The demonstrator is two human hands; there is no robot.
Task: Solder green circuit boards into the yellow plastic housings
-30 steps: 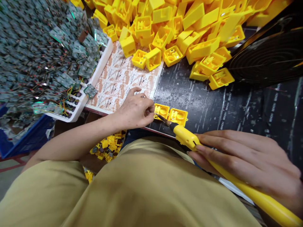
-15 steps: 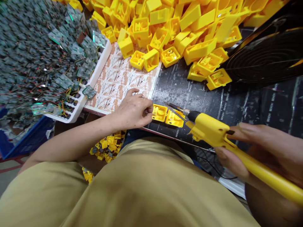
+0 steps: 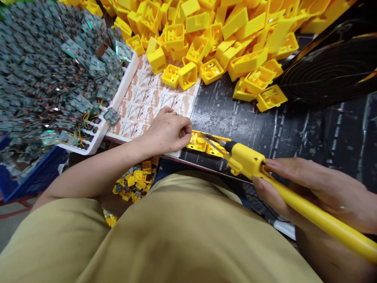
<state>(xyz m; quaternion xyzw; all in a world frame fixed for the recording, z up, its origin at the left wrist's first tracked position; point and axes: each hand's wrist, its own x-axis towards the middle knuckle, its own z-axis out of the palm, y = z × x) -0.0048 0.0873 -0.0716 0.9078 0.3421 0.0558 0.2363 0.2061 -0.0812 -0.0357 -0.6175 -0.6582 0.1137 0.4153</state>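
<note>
My right hand (image 3: 309, 184) grips a soldering iron (image 3: 247, 159) with a long yellow handle, its trigger area under the fingers. A thin metal feed tube runs beside its dark shaft. The tip reaches into an open yellow plastic casing (image 3: 198, 142) lying on the black-topped bench. A second yellow half (image 3: 214, 150) adjoins it on the right, partly covered by the iron. My left hand (image 3: 169, 131) is closed at the casing's left end, thumb and fingers pinched at its edge. A ring shows on one finger. Whatever lies right between the fingertips is hidden.
Many yellow casings (image 3: 197, 49) are heaped at the back. A white foam tray (image 3: 101, 131) piled with wired circuit boards stands left, above a blue crate (image 3: 26, 173). A dark fan-like grille (image 3: 321, 74) stands right. Small yellow pieces (image 3: 137, 181) lie below the bench edge.
My right hand has moved the soldering iron left, bringing its tip over the left casing half. My left hand has shifted slightly and stays at the casing's left end.
</note>
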